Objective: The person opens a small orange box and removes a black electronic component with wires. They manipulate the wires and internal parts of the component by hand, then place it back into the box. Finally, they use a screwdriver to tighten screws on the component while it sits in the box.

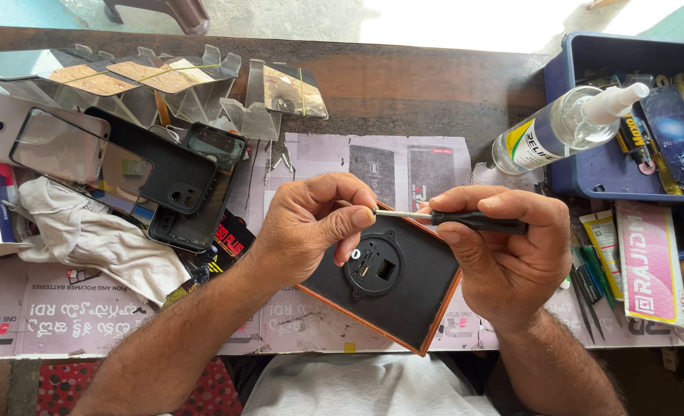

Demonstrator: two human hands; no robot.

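A black square panel with an orange wooden rim (403,296) lies tilted at the table's front, between my hands. A round black module (373,267) with a small slot sits in its upper left part. My right hand (504,258) grips a small screwdriver (465,220) with a black handle, its metal shaft pointing left. My left hand (315,223) rests on the panel's upper left corner, thumb and fingers pinched at the screwdriver's tip. What the tip touches is hidden by my fingers.
Black phone cases (168,181), a grey phone back (18,127) and a white cloth (95,235) lie at the left. Clear stands (195,88) are behind. A spray bottle (561,127) leans on a blue bin (635,115) of tools at the right, with packets (650,262) below.
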